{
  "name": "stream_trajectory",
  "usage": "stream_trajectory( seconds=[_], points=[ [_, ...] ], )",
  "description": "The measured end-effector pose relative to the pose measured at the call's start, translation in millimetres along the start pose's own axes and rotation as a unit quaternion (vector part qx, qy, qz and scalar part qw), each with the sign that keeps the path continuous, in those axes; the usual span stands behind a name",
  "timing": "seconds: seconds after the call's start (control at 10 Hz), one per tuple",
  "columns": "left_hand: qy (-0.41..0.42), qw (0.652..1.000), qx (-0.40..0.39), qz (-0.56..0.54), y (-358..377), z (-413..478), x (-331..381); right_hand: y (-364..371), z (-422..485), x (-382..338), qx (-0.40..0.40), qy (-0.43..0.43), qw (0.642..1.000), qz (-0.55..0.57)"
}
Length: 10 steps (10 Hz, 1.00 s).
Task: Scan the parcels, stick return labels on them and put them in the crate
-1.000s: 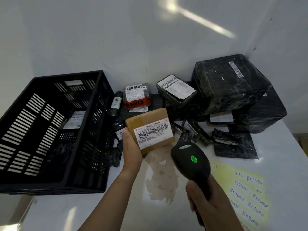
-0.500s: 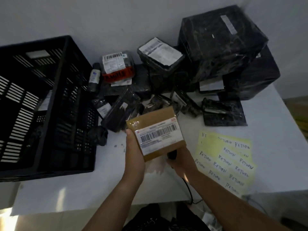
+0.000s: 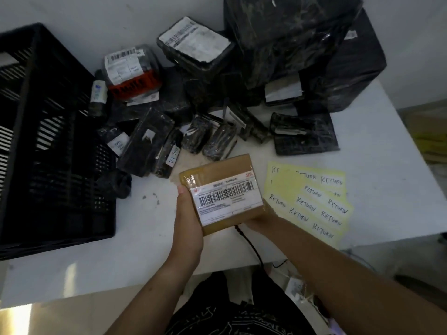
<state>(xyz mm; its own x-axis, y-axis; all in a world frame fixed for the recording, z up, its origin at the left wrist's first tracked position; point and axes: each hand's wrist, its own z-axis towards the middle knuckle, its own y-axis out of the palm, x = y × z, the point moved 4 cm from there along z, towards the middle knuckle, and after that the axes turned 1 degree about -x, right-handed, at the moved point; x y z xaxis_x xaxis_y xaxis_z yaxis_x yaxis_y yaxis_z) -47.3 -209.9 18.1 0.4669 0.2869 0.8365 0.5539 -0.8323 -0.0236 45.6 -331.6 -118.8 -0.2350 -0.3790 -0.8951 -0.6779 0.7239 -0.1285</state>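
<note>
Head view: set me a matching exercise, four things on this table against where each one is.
Things:
1. brown parcel
2. crate
3. return label sheets
4. big black parcel

Places:
A. back right of the table
B. held in the left hand
C. left end of the table
D. flat on the table, right of the brown parcel

Pairs: 1-B, 2-C, 3-D, 4-A.
</note>
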Motion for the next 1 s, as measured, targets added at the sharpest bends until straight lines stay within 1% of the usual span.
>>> stream_trajectory(
  seconds=[0.1, 0.2, 0.3, 0.4, 0.5, 0.6, 0.7, 0.8, 0.9, 1.0],
  points=[
    [-0.013, 1.0, -0.007, -0.002, 17.8, -2.2, -7.0, -50.8, -24.4, 11.7, -0.026, -0.132, 0.922, -0.363],
    [-0.023, 0.999, -0.017, 0.014, 39.5, -2.6, -15.9, -115.6, -54.9, 10.4, 0.09, -0.076, 0.93, -0.349],
    [-0.037, 0.997, -0.041, 0.057, 65.4, -2.8, -28.9, -169.7, -78.8, 18.1, 0.205, -0.066, 0.928, -0.304],
    [-0.038, 0.991, -0.047, 0.122, 87.0, 1.7, -46.1, -192.1, -77.0, 39.3, 0.2, -0.052, 0.929, -0.307],
    [-0.075, 0.982, -0.049, 0.164, 99.9, 12.0, -60.4, -192.1, -71.0, 47.7, 0.156, -0.065, 0.93, -0.328],
    [-0.12, 0.973, -0.037, 0.191, 104.1, 19.4, -71.2, -189.5, -58.7, 52.5, 0.137, -0.06, 0.918, -0.368],
    [-0.128, 0.967, -0.06, 0.213, 106.3, 25.6, -80.5, -190.0, -52.4, 49.8, 0.131, -0.07, 0.908, -0.391],
    [-0.114, 0.962, -0.06, 0.242, 108.7, 25.7, -71.4, -193.1, -50.5, 47.6, 0.117, -0.073, 0.908, -0.396],
    [-0.049, 0.96, -0.013, 0.277, 107.9, 27.0, -59.9, -195.2, -49.4, 48.7, 0.108, -0.075, 0.908, -0.397],
    [0.125, 0.935, -0.012, 0.331, 119.5, 24.4, -41.5, -196.5, -48.6, 49.5, 0.114, -0.086, 0.906, -0.398]
  ],
)
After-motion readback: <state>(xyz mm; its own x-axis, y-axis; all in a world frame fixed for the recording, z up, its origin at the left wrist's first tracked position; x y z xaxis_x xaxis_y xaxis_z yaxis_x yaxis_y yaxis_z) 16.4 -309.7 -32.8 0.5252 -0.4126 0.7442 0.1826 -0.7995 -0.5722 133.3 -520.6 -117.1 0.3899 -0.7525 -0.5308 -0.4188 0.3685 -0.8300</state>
